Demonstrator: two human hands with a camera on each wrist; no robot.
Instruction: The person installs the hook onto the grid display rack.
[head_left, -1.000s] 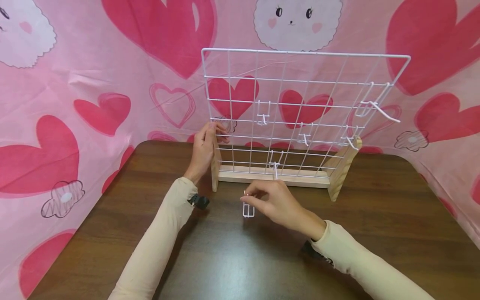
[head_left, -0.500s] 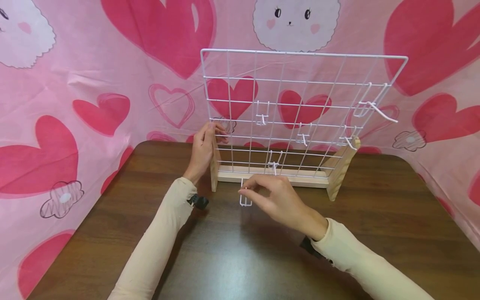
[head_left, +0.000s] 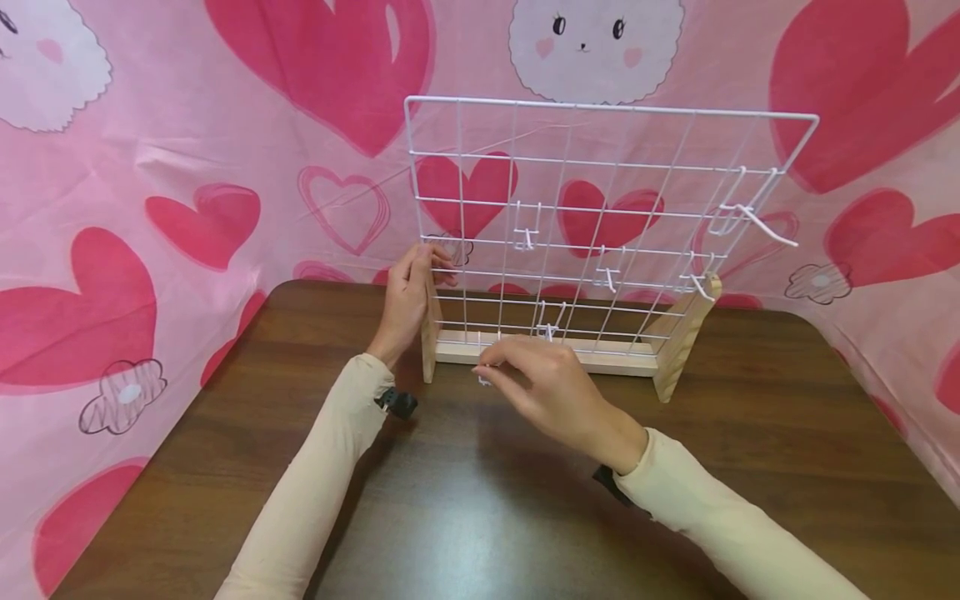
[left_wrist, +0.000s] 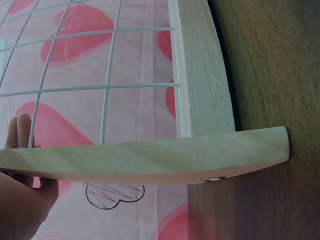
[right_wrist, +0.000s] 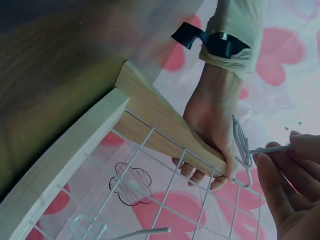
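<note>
A white wire grid panel (head_left: 573, 105) stands in a pale wooden base, leaning back. My left hand (head_left: 405, 292) grips the upper end of the base's left side piece (head_left: 430, 337), its fingertips showing past the wood in both wrist views. Between thumb and fingertips, my right hand (head_left: 555, 387) pinches the prong of a white wire hook (right_wrist: 241, 142). In the head view that hook is in front of the panel's lower left part, largely hidden by the fingers. From the head view I cannot tell whether it touches the wires.
Several hooks hang on the grid, among them a long-pronged hook (head_left: 765, 225) at the right edge and a small hook (head_left: 527, 239) left of the middle. The wooden right side piece (head_left: 688, 337) stands on the brown table (head_left: 450, 517). A pink heart-patterned cloth (head_left: 187, 125) hangs behind.
My right hand has moved forward with the hook, from over the table to just before the panel's lower left part. The left hand keeps its grip on the side piece.
</note>
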